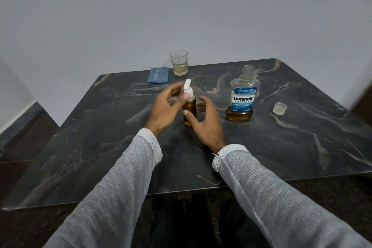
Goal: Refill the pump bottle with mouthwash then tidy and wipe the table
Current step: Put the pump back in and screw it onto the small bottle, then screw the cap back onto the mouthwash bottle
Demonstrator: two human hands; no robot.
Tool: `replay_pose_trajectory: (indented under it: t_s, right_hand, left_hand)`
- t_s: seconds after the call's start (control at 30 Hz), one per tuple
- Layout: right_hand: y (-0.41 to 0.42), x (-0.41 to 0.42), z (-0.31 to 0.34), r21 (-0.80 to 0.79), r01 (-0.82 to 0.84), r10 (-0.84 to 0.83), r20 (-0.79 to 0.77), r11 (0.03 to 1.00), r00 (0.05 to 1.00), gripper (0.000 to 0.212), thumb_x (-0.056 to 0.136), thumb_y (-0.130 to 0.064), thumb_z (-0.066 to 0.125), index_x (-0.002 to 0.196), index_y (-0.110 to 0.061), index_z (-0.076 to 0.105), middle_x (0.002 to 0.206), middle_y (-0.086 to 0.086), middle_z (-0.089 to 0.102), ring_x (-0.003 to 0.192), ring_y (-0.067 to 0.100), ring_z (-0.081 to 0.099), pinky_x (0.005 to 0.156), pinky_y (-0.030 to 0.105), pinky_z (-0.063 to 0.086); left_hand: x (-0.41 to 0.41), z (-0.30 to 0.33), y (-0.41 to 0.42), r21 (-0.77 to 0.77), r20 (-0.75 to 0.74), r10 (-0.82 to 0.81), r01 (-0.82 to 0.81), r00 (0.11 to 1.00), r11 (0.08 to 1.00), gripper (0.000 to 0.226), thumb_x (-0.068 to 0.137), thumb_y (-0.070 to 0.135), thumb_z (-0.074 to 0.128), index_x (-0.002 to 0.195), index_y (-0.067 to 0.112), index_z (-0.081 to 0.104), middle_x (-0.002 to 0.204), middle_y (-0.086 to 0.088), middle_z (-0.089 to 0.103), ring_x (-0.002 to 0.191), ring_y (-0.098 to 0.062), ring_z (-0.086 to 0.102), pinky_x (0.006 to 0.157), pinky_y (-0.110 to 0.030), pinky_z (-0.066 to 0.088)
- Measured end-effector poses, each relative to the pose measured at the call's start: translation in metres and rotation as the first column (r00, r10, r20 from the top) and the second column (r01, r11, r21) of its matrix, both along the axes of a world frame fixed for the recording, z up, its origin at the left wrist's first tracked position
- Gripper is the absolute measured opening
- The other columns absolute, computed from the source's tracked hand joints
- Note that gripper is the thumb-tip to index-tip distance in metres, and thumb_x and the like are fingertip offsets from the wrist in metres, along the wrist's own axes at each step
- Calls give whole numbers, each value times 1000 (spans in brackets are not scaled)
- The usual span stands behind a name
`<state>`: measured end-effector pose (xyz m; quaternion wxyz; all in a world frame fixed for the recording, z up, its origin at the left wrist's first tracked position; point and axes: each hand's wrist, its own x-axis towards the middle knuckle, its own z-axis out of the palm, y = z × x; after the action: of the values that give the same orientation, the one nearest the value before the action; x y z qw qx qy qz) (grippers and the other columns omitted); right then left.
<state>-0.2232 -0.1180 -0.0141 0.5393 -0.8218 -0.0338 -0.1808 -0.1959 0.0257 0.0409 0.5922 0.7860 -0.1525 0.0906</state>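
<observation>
Both hands are spread open, fingers apart: the left hand [167, 106] at 9 o'clock of the upright pump bottle [189, 106], the right hand [207, 121] at 4 o'clock, neither gripping it. The bottle is nearly full of amber liquid. At its 3 o'clock, the uncapped Listerine bottle [242, 94] holds only an amber bottom layer; its cap [280, 108] lies further right. At 12 o'clock, a glass [178, 63] holds a little yellowish liquid, beside a folded blue cloth [158, 75].

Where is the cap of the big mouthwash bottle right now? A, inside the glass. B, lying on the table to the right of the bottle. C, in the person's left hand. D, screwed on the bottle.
B: the clear cap lies on the table to the right of the mouthwash bottle, whose neck stands open.
</observation>
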Motion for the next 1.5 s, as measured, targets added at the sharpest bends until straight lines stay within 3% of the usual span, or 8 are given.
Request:
replay_pose_trajectory:
  t_s: [0.2,0.37,0.57,0.8,1.0,1.13,1.3,1.5]
  right_hand:
    - [-26,-15,-1,8,42,-42,23,999,999,47,85,-48,65,125,-31,46,119,-7,55,108,3,52,89,22,44]
    - [-64,-26,-2,-5,127,-126,108,992,986,24,86,-41,66,99,-24,56,93,-7,61,85,4,58,75,23,51]
    - [-117,-31,-2,-69,282,-269,158,957,950,19,85,-38,65,73,-26,55,65,-11,59,60,2,54,56,17,43]
    - [-172,-23,1,-252,544,-484,264,800,834,30,85,-31,63,112,-21,53,110,-2,54,105,18,50,88,31,33]
    - [-188,-4,1,-379,526,-581,-38,761,813,57,86,-31,62,136,-16,40,140,10,40,130,30,37,104,49,29]
    - [-188,-2,-1,-455,494,-584,-74,741,809,50,90,-25,53,136,-14,39,138,12,47,128,31,40,106,48,27]
    - [-192,-6,-1,-284,475,-487,32,833,873,41,93,-16,54,132,-14,43,131,10,51,119,28,50,101,38,37]
    - [-191,-21,14,-42,223,-219,73,974,973,54,84,-21,73,128,-29,42,105,-18,54,93,-10,57,71,6,46]
  left_hand:
    - [-35,-10,-6,-21,140,259,-258,956,966,15,91,27,65,106,27,64,98,16,65,92,7,60,77,-9,49]
    - [-56,-22,-41,-9,177,151,-152,973,988,12,91,20,65,102,24,65,95,11,67,86,-3,64,75,-19,53]
    - [-49,-33,-94,17,75,41,-43,996,999,30,88,21,68,116,26,58,98,13,63,89,4,61,73,-9,48]
    - [-23,-42,-142,44,-105,53,-49,993,998,70,84,31,73,142,28,35,140,3,48,122,-9,49,101,-31,44]
    - [-15,-49,-164,-21,-146,28,-31,989,999,65,84,28,73,139,24,38,138,5,52,114,-2,47,77,-3,35]
    - [-12,-57,-164,6,-124,44,-44,991,999,52,87,26,70,132,20,46,132,4,57,117,-9,53,89,-17,41]
    - [-13,-58,-161,21,-101,66,-65,993,998,44,90,20,66,131,17,49,131,-1,59,120,-15,55,100,-30,45]
    - [-15,-57,-161,16,-106,56,-54,993,998,43,90,20,66,129,21,49,131,1,58,117,-11,53,98,-29,45]
